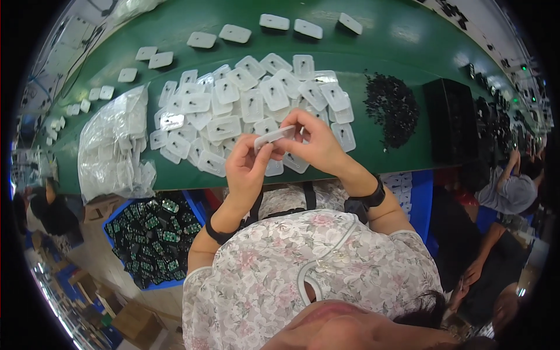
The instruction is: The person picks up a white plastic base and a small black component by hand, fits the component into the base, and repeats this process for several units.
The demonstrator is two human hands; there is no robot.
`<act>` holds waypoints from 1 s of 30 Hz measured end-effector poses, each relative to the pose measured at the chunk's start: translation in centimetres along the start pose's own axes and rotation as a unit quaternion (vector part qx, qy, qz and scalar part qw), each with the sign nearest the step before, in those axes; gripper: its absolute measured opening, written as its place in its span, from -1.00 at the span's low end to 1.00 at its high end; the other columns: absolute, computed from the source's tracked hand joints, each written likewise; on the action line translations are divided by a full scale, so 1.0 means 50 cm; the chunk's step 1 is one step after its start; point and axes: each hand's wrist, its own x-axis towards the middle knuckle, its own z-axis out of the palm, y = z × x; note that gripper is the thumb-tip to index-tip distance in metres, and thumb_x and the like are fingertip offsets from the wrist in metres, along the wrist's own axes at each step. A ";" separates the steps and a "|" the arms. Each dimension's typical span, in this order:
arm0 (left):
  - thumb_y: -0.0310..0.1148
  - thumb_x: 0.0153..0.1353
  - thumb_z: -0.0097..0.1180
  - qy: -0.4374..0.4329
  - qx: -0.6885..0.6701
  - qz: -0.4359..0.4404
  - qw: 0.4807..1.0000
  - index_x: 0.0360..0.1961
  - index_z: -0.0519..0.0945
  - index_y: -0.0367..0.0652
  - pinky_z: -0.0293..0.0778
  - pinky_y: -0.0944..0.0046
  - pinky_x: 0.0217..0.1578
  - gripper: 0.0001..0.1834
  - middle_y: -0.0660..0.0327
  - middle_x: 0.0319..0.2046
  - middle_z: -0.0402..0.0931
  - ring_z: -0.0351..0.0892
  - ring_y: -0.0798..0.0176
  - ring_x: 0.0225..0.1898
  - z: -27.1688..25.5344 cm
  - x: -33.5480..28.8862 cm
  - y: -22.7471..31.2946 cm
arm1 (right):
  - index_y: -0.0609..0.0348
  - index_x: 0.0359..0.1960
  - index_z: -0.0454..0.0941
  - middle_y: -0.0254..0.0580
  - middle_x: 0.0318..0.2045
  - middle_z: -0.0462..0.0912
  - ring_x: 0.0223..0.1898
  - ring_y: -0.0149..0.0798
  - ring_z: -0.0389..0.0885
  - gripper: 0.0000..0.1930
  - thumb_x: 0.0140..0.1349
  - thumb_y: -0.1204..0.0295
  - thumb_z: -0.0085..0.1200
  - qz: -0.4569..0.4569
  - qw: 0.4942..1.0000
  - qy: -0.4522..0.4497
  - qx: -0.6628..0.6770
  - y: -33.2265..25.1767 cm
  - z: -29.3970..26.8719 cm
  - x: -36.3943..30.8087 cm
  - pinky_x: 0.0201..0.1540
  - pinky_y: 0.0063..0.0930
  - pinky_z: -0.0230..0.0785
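Between my two hands I hold a white plastic cover (274,136), tilted on edge above the near side of the pile. My left hand (248,160) pinches its left end between thumb and fingers. At its right end, my right hand (315,140) closes on it with bent fingers. Just beyond my hands lies a heap of translucent white rectangular covers (224,128), many with a small dark part in the middle. To the right, a pile of small black parts (392,111) rests on the green table (373,52).
A black bin (449,122) stands right of the black parts. A clear plastic bag (114,146) of covers lies at left. Spaced white covers (235,34) line the far side. Below the table edge sits a blue crate (149,286) of circuit boards. Other people work at right.
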 end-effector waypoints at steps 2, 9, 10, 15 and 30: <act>-0.58 0.21 -0.06 0.002 0.013 -0.037 0.999 -0.31 0.43 -0.37 0.48 0.41 -0.29 -0.93 0.17 -0.32 0.40 0.56 0.29 -0.31 -0.007 -0.002 -0.007 | 0.18 -0.36 0.44 -0.45 -0.53 0.42 -0.56 -0.53 0.27 -0.74 -0.05 0.39 0.23 0.002 1.000 0.007 -0.021 -0.001 0.000 -0.004 -0.51 -0.67 0.14; -0.60 0.21 -0.07 -0.024 0.019 -0.095 0.995 -0.15 0.40 -0.40 0.51 0.36 -0.27 -0.82 0.16 -0.31 0.45 0.56 0.26 -0.30 -0.008 -0.004 -0.021 | 0.23 -0.40 0.42 -0.31 -0.57 0.44 -0.59 -0.50 0.36 -0.75 -0.04 0.40 0.24 -0.122 0.979 0.060 -0.155 0.018 -0.004 -0.022 -0.57 -0.62 0.22; -0.60 0.21 -0.07 -0.025 0.020 -0.096 0.995 -0.15 0.40 -0.40 0.51 0.36 -0.27 -0.82 0.16 -0.31 0.45 0.56 0.26 -0.30 -0.004 -0.003 -0.020 | 0.23 -0.37 0.43 -0.34 -0.55 0.44 -0.58 -0.52 0.36 -0.76 -0.02 0.44 0.22 -0.093 0.989 0.033 -0.114 0.020 -0.012 -0.023 -0.55 -0.65 0.22; -0.59 0.20 -0.06 0.003 0.060 -0.012 0.998 0.19 0.14 -0.28 0.52 0.36 -0.29 -0.48 0.01 -0.06 0.33 0.55 0.22 -0.24 0.003 0.016 -0.019 | 0.25 -0.21 0.43 -0.42 -0.48 0.45 -0.54 -0.61 0.33 -0.77 0.07 0.58 0.12 0.002 0.992 0.121 -0.038 0.052 -0.057 -0.030 -0.52 -0.74 0.21; -0.51 0.24 -0.10 0.171 0.228 0.061 0.957 0.02 0.35 -0.32 0.41 0.49 -0.48 -0.69 0.08 -0.10 0.43 0.56 0.33 -0.34 -0.162 0.018 0.026 | 0.25 -0.28 0.52 -0.25 -0.44 0.49 -0.54 -0.43 0.40 -0.80 0.03 0.49 0.14 -0.058 0.914 0.283 -0.284 0.118 -0.159 0.041 -0.45 -0.57 0.30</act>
